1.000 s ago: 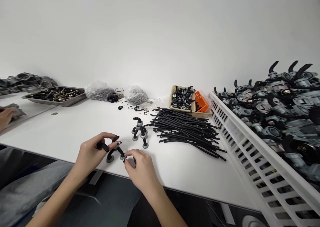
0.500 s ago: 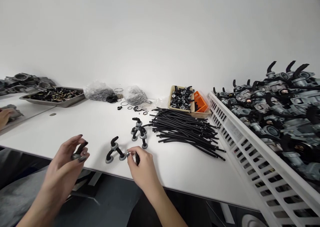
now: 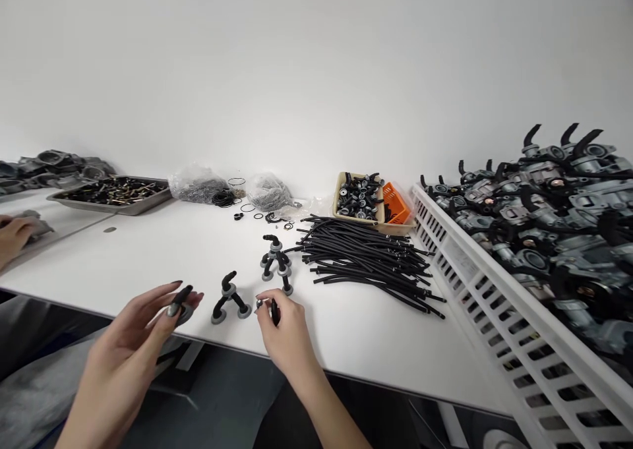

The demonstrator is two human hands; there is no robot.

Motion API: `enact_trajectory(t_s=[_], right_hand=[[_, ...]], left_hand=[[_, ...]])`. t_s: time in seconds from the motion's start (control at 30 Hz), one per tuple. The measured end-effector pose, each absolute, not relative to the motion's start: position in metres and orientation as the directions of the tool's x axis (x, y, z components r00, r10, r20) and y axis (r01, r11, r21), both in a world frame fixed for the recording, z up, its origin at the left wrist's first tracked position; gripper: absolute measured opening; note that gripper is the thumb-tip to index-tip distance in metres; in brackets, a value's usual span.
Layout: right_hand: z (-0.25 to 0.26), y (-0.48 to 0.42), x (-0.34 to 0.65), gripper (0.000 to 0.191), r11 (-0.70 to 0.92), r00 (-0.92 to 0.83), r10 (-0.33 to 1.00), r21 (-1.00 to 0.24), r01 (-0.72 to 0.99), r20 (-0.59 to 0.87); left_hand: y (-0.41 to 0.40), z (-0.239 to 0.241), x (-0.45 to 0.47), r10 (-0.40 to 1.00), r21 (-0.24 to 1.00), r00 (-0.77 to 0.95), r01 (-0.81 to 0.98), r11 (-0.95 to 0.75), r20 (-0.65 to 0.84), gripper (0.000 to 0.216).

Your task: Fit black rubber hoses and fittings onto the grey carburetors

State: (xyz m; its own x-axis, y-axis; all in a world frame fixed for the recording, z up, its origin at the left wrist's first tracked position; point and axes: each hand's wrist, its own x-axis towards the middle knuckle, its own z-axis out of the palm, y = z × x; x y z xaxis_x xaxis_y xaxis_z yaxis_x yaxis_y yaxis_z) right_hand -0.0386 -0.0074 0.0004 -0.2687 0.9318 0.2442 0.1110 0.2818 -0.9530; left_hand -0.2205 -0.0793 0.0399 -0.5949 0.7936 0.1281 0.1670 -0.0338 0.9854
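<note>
My left hand (image 3: pixel 143 330) is closed on a grey cap with a short black rubber tube (image 3: pixel 182 296), held just above the table's front edge. My right hand (image 3: pixel 281 324) is curled in a pinch, its wrist over the table's front edge. A dark bit and a shiny spot show between its fingers, but what it holds is too small to name. Between the hands stands a small stack of grey caps with black bent tubes (image 3: pixel 229 296), propped on each other. A similar stack (image 3: pixel 275 258) stands just behind my right hand.
Black hoses (image 3: pixel 366 258) lie right of centre. Behind them are a cream bin (image 3: pixel 341 202) of capped tubes and an orange basket (image 3: pixel 399 205). A white crate (image 3: pixel 475 284) holds metal carburetor-like parts. At left are a tray (image 3: pixel 128 206) of small parts and another person's hand (image 3: pixel 12 238).
My left hand has moved slightly right and turned, so the tube in it now points up and to the right. My right hand has barely shifted. The stacks have not changed.
</note>
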Motion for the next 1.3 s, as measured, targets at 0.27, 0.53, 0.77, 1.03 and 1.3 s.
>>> enact_trajectory(t_s=[0.27,0.53,0.77,1.03,1.3], right_hand=[[0.000,-0.007,-0.038,0.021,0.270,-0.257,0.938,-0.956,0.116,0.234],[-0.004,-0.007,-0.039,0.022,0.265,-0.255,0.939,-0.958,0.106,0.231],[-0.001,-0.007,-0.039,0.021,0.251,-0.248,0.942,-0.965,0.078,0.225],[-0.001,-0.013,-0.022,0.028,0.142,-0.299,0.907,-0.884,-0.445,0.297],[-0.002,-0.023,0.041,0.015,0.349,-0.022,0.936,-0.936,-0.049,0.351]], left_hand=[[-0.048,0.057,-0.204,0.667,0.863,-0.592,0.479,-0.160,0.452,0.039],[-0.027,0.057,-0.202,0.724,0.800,-0.453,0.555,-0.227,0.520,0.025],[-0.027,0.060,-0.197,0.702,0.754,-0.390,0.574,-0.319,0.595,0.018],[-0.058,0.029,-0.163,0.655,0.334,0.038,0.837,-0.434,0.755,0.024],[-0.063,0.007,-0.109,0.722,0.423,0.088,0.758,-0.496,0.687,0.029]])
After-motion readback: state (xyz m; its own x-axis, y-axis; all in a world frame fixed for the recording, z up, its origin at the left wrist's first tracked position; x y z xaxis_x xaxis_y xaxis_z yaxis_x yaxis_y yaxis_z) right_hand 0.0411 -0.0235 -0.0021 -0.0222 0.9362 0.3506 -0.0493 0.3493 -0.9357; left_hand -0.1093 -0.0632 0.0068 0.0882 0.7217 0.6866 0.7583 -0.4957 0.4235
